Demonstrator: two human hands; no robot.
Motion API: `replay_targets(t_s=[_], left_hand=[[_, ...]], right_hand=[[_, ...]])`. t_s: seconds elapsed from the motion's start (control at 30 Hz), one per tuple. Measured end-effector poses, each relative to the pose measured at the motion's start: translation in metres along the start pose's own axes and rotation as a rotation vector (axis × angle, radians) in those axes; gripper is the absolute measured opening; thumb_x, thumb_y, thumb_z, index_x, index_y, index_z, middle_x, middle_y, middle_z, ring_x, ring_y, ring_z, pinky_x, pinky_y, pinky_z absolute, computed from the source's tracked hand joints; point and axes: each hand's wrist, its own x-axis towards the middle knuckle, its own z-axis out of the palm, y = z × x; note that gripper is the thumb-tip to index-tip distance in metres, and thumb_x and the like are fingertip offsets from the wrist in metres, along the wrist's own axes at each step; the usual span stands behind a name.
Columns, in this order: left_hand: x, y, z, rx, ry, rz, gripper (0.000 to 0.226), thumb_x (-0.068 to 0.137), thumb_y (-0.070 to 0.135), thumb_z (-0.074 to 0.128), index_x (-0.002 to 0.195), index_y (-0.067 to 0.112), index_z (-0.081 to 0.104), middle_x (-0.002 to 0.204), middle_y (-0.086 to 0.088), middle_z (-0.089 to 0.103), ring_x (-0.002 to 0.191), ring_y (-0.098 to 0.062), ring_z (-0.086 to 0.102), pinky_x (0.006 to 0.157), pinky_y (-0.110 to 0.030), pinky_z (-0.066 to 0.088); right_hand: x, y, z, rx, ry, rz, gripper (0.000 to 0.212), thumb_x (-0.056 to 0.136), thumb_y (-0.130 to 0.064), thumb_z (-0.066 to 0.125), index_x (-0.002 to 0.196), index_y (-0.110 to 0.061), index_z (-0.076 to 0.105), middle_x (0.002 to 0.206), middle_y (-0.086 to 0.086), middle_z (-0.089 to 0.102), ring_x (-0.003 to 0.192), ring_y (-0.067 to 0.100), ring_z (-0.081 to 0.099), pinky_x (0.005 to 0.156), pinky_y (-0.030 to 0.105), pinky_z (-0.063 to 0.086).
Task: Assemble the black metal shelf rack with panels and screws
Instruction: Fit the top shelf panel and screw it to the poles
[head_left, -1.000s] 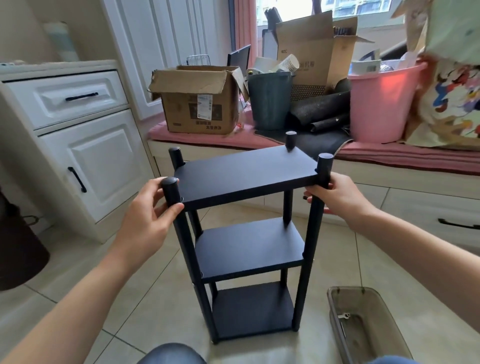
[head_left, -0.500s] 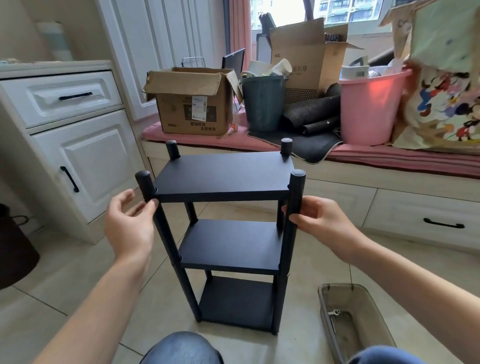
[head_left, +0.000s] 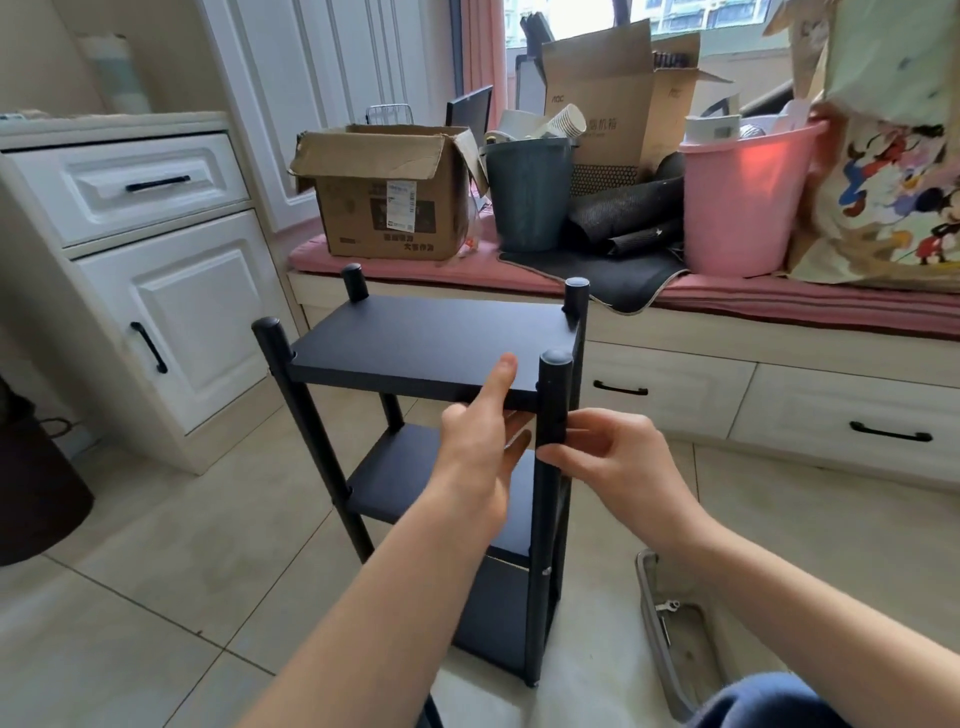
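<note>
The left hand (head_left: 480, 447) gripped the top panel (head_left: 431, 345); the right hand (head_left: 605, 452) pinched the 3 o'clock post (head_left: 553, 410). Uneven pushing might have tipped the shelf rack (head_left: 447, 467).

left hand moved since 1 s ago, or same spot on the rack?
Yes. The left hand has left the near-left post and crossed to the near-right post, thumb on the top panel, beside the right hand.

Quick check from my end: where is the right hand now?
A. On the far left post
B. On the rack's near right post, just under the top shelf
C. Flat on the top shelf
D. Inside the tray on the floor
B: the right hand has its fingers at the near right post just below the top shelf.
</note>
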Motion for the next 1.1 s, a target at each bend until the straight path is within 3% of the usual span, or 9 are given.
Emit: replay_targets(t_s=[0.1,0.23,0.43,0.73,0.87,1.0,1.1], left_hand=[[0.004,-0.006,0.005,-0.032,0.017,0.036,0.058,0.094,0.033,0.069,0.129,-0.009,0.051,0.101,-0.021,0.07,0.086,-0.028,0.074,0.087,-0.04,0.059],[0.008,-0.013,0.004,-0.045,-0.059,0.129,0.047,0.098,0.023,0.064,0.118,-0.018,0.056,0.109,-0.031,0.07,0.095,-0.036,0.074,0.092,-0.047,0.057],[0.008,-0.017,0.002,-0.012,-0.137,0.192,0.032,0.101,0.023,0.057,0.094,-0.007,0.066,0.094,-0.022,0.076,0.093,-0.033,0.075,0.095,-0.051,0.055],[0.006,-0.014,0.008,-0.013,-0.088,0.228,0.032,0.103,0.018,0.053,0.08,-0.002,0.06,0.08,-0.018,0.075,0.082,-0.034,0.076,0.084,-0.051,0.06],[0.007,-0.016,0.011,-0.015,-0.071,0.229,0.032,0.104,0.02,0.051,0.084,-0.003,0.06,0.075,-0.015,0.075,0.077,-0.03,0.076,0.077,-0.048,0.062],[0.011,-0.015,0.012,-0.032,-0.023,0.198,0.036,0.104,0.023,0.052,0.093,-0.011,0.059,0.08,-0.021,0.074,0.072,-0.032,0.075,0.062,-0.039,0.061],[0.016,-0.018,0.012,-0.003,0.039,0.205,0.032,0.101,0.024,0.056,0.101,-0.008,0.055,0.081,-0.022,0.065,0.072,-0.033,0.068,0.07,-0.047,0.059]], right_hand=[[-0.005,0.001,0.007,-0.063,0.024,-0.024,0.015,0.082,-0.01,0.077,0.092,-0.021,0.076,0.087,-0.009,0.077,0.087,0.004,0.072,0.089,0.036,0.057],[-0.004,0.003,0.004,-0.163,0.033,-0.079,0.009,0.084,-0.006,0.073,0.092,-0.009,0.076,0.086,0.003,0.076,0.086,0.022,0.071,0.085,0.045,0.055],[-0.007,0.004,0.006,-0.162,0.044,-0.13,0.012,0.085,-0.003,0.071,0.094,-0.009,0.077,0.086,-0.006,0.077,0.086,0.004,0.071,0.085,0.036,0.056],[-0.008,0.003,0.008,-0.143,0.043,-0.132,0.018,0.086,0.0,0.07,0.101,-0.008,0.076,0.095,-0.005,0.077,0.094,0.003,0.071,0.091,0.033,0.056],[-0.007,0.003,0.006,-0.116,0.048,-0.095,0.017,0.084,-0.006,0.074,0.1,-0.012,0.076,0.092,-0.006,0.077,0.09,0.005,0.072,0.089,0.036,0.057],[-0.004,0.0,0.01,-0.119,0.07,-0.096,0.019,0.081,-0.019,0.08,0.097,-0.021,0.069,0.089,-0.006,0.077,0.084,0.003,0.072,0.083,0.031,0.058],[-0.005,0.002,0.015,-0.176,0.059,-0.151,0.023,0.088,-0.017,0.073,0.11,-0.022,0.066,0.092,-0.004,0.076,0.087,0.008,0.073,0.083,0.033,0.058]])
